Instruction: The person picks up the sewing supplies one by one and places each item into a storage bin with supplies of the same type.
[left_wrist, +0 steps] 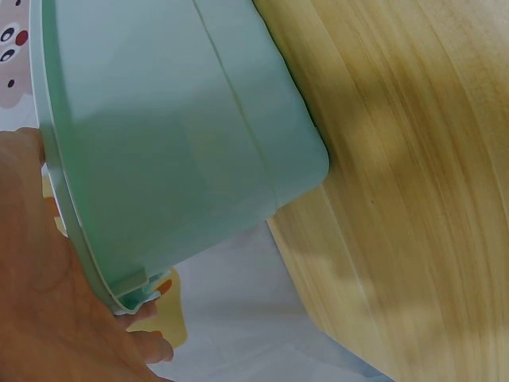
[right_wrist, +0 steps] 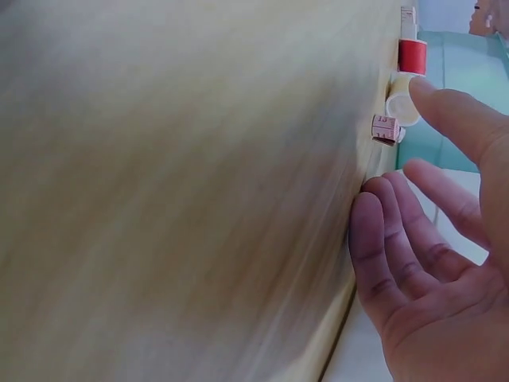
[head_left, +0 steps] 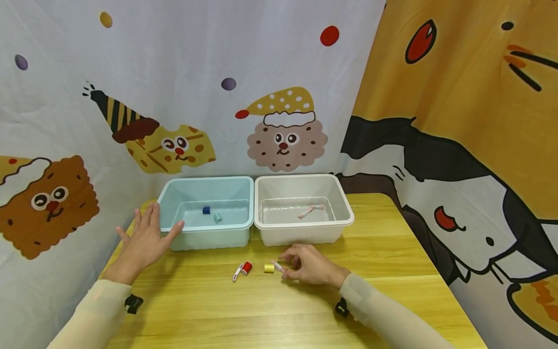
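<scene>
My left hand (head_left: 146, 242) rests on the left rim of the light blue bin (head_left: 209, 238), its fingers spread. On the table in front of the white bin (head_left: 301, 235), my right hand (head_left: 311, 264) reaches around a folded pink-and-white tape measure (head_left: 279, 266). In the right wrist view a gap shows between thumb and fingers, and the tape measure (right_wrist: 385, 129) lies just beyond them. Close beside it is a yellow thread spool (head_left: 269, 268). Farther left, a red thread spool (head_left: 247, 268) lies against another folded tape measure (head_left: 237, 272).
Inside the light blue bin lie a dark blue spool (head_left: 207, 210) and a light blue spool (head_left: 218, 218). The white bin holds a folded tape measure (head_left: 311, 211). Both bins stand side by side at the back of the wooden table (head_left: 261, 315), before a printed curtain (head_left: 174, 48).
</scene>
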Demonstrator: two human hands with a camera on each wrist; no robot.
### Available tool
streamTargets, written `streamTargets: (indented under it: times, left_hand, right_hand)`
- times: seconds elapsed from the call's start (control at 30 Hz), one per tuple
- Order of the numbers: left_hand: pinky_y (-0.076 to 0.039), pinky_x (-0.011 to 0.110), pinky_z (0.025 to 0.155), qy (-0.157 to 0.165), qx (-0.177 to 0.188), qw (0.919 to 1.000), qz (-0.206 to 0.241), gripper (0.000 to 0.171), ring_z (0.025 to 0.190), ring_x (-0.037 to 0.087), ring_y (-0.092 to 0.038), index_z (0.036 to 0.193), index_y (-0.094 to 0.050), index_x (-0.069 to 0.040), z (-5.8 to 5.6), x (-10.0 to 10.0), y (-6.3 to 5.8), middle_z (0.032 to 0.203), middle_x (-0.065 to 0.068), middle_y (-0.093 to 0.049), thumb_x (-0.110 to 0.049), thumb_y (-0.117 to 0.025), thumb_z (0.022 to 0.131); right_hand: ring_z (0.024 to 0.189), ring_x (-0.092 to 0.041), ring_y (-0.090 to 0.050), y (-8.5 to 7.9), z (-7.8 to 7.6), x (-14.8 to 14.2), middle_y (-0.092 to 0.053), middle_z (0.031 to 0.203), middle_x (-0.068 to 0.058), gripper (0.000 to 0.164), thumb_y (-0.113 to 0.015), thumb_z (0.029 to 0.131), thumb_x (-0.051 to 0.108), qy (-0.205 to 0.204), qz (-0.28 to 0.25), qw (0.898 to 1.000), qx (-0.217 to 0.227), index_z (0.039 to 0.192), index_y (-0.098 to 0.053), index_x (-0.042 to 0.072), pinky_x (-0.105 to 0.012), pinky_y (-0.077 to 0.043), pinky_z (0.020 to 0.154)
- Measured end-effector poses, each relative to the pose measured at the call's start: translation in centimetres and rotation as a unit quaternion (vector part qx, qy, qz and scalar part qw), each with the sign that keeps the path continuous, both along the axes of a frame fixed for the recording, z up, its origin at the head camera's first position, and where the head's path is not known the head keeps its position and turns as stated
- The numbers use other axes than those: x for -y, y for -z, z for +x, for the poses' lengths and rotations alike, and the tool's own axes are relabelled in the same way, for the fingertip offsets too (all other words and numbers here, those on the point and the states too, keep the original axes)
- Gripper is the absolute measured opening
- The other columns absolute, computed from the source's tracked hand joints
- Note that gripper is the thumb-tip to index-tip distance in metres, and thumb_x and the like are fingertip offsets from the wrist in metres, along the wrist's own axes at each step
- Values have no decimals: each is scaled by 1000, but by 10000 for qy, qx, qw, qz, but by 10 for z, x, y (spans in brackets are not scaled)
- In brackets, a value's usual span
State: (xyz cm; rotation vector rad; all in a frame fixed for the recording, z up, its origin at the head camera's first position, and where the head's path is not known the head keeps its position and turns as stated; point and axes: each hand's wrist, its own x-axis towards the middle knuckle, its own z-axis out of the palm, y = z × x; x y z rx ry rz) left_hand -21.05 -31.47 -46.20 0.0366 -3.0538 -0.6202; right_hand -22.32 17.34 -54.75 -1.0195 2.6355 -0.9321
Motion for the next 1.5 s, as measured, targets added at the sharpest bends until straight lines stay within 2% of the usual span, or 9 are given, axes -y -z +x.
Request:
streamTargets:
  times: [0.23,0.6,0.77,0.97,1.5]
  left_hand:
    - [12,107,115,2,16,10000,-4,122,172,73,13,184,3,5,0,0,0,190,42,-3,-85,-39,114]
    - [10,108,115,25,33,10000,-74,122,172,73,14,184,2,5,2,-2,-1,190,41,-3,-86,-39,113]
    - [13,107,115,20,-24,10000,-54,122,172,73,14,185,1,4,3,-2,-2,191,40,-2,-86,-40,113]
    - [17,106,116,50,44,10000,-40,121,172,72,17,185,-1,4,4,0,-4,191,38,0,-85,-41,113]
    - [14,106,117,119,29,9999,-109,118,172,71,17,186,-3,0,1,7,-4,193,35,-1,-85,-43,113]
  right_hand:
    - [91,-7,-75,1,-2,4,-87,113,2,43,-102,94,29,161,-55,9995,255,131,-87,13,-21,-64,84]
    - [85,-9,-74,2,-3,9,-82,98,0,19,-97,96,11,-41,-102,9999,-21,114,-90,11,-19,-62,76]
    - [83,-3,-71,2,-4,9,-83,94,3,13,-92,99,7,-45,-100,9999,-82,111,-91,10,-18,-62,76]
    - [81,5,-66,3,-2,9,-84,93,4,11,-90,100,5,18,-80,10000,-29,110,-91,10,-17,-61,75]
    - [82,5,-67,4,-6,3,-85,94,5,14,-89,100,3,224,-137,9996,88,110,-92,12,-18,-62,78]
